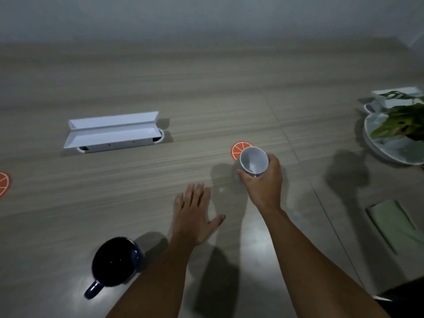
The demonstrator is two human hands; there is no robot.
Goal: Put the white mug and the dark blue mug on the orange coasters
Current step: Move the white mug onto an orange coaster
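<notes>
My right hand [263, 180] grips the white mug [253, 160] from its near side and holds it tilted, with its mouth facing me. The mug hangs just above the near right edge of an orange coaster [237, 149] and covers part of it. My left hand [195, 214] lies flat on the table with fingers spread and holds nothing. The dark blue mug [114, 262] stands upright near the front left, its handle pointing toward me. A second orange coaster [3, 183] is cut off by the left edge of the view.
An open white socket box [112, 131] is set into the table at the back left. A white dish with a green plant [394, 138] sits at the right edge, and a pale green cloth [392, 221] lies in front of it.
</notes>
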